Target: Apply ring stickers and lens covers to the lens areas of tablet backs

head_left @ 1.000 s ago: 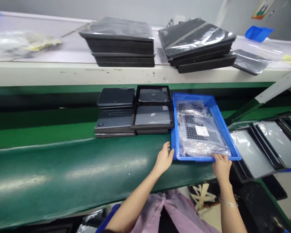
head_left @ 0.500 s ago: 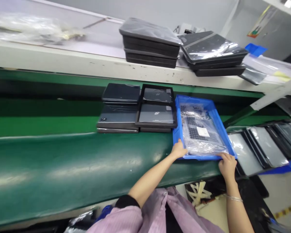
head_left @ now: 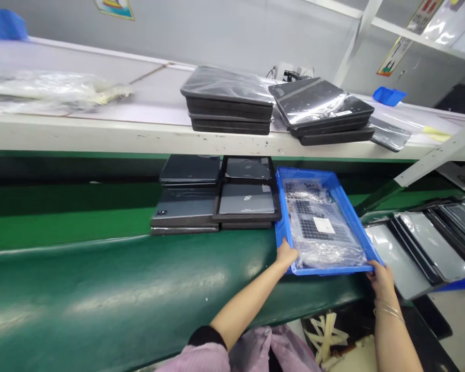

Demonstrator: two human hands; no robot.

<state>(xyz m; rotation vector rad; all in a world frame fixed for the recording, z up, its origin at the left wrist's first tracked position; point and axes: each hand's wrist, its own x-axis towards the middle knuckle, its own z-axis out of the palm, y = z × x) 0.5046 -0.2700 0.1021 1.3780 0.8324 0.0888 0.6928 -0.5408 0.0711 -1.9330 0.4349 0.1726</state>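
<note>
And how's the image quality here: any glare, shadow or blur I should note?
Head view: bright glare on the green work surface and on the right-hand wrapped stack up on the shelf; head view: a dark band beneath the shelf; head view: the clear plastic at upper left looks soft, and the white label in the blue tray is unreadable.

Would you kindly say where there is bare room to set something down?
The green surface left of the tablet stacks; the white shelf between the clear plastic and black stack. It's crowded around the blue tray, beside those stacks.
</note>
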